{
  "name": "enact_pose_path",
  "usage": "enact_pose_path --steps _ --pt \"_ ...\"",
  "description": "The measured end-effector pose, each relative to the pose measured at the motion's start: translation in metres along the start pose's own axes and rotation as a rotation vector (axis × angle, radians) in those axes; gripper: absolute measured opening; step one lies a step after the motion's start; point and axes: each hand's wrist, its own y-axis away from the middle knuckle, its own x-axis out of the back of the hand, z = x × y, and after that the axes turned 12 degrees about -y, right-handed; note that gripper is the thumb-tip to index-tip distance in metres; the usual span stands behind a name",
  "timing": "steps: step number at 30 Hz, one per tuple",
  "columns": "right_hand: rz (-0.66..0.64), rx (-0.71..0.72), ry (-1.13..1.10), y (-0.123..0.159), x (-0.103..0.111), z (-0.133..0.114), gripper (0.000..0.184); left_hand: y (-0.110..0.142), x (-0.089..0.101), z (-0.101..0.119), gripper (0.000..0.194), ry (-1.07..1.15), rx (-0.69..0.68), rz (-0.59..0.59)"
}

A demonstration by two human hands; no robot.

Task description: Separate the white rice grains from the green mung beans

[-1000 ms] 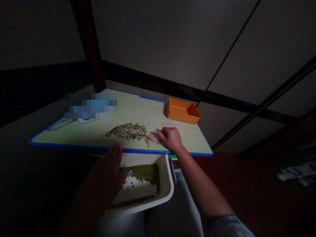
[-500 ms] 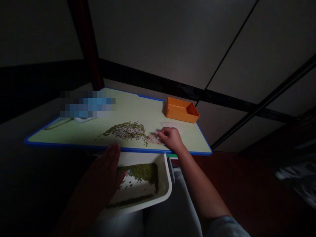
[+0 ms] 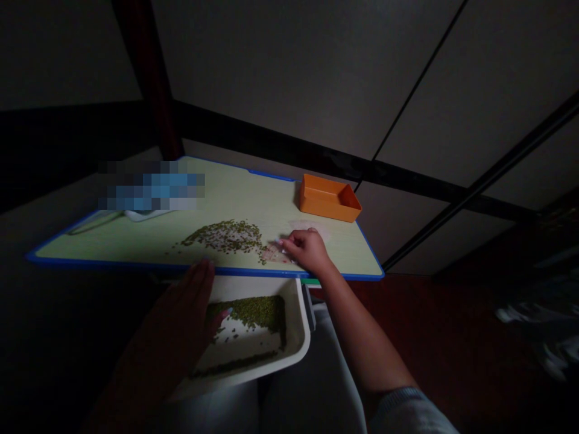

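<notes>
Small green seeds or bean-like grains (image 3: 228, 234) lie loosely spread on a pale yellow tabletop with a blue rim (image 3: 235, 193). My right hand (image 3: 308, 248) rests just right of them, fingers curled and thumb against the forefinger; what the pinch holds, if anything, I cannot make out. Under it shows a pinkish printed patch (image 3: 274, 253). My left hand (image 3: 183, 310), in shadow, has its fingers stretched at the table's near edge and its thumb apart. That thumb hangs over a white tub (image 3: 304, 328), where more green grains (image 3: 266, 310) are heaped along the far side.
An orange open box (image 3: 328, 208) stands at the table's back right. A blue item (image 3: 154, 190), pixelated, is at the left with a cord beside it. Panelled wall (image 3: 289, 78) rises behind the table. The tub sits at my lap, below the table edge.
The whole view has shifted slightly, so things sit a little further left. Both hands keep nearly the same pose and place; the grains look unchanged.
</notes>
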Motion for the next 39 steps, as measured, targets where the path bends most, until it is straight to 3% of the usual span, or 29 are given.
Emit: enact_pose_path --steps 9,13,26,39 --pt "-0.029 0.043 0.075 -0.0041 -0.0047 -0.0030 0.035 -0.0007 0.0040 0.0001 0.078 0.000 -0.001 -0.065" --pt "-0.041 0.036 0.121 -0.0049 -0.0049 -0.0043 0.036 -0.0006 0.0031 -0.0009 0.080 0.021 -0.002 -0.040" --pt "0.063 -0.026 0.055 0.0004 -0.0021 -0.0003 0.036 -0.0030 0.0096 -0.0002 0.077 0.010 0.009 -0.091" --pt "0.030 0.021 0.060 -0.0034 -0.0051 -0.0023 0.037 0.0001 0.0001 -0.0029 0.080 0.048 -0.033 -0.012"
